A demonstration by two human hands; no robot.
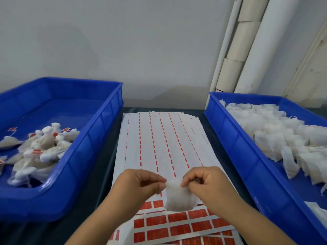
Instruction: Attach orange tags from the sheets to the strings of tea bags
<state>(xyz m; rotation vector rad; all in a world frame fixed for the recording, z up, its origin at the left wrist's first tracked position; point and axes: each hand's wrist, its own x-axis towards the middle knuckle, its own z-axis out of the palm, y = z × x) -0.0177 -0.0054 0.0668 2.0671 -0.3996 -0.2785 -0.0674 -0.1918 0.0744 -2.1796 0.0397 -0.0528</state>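
A plain grey wall [141, 41] forms the background, with white pipes [254, 46] rising at the right. Below it, a dark bench [99, 174] carries all the work items.

Two blue trays occupy the bench sides. The left tray [85, 156] contains a loose heap of finished tea bags [40, 149] carrying orange tags. The right tray [235, 147] contains a pile of flat white untagged bags [276, 135].

Between the trays lies a stack of white sheets [159, 138] marked with dashed red lines. At the near edge, a sheet of orange tags [177, 225] overlaps that stack.

Above the near end of the sheets, both hands hold one white tea bag [178, 198]. The left hand [141, 183] has its fingers curled and pinches the top of the bag from the left. The right hand [207, 181] has its fingers curled and pinches the top from the right. The bag hangs below the fingertips, over the tag sheet. Its string cannot be made out.
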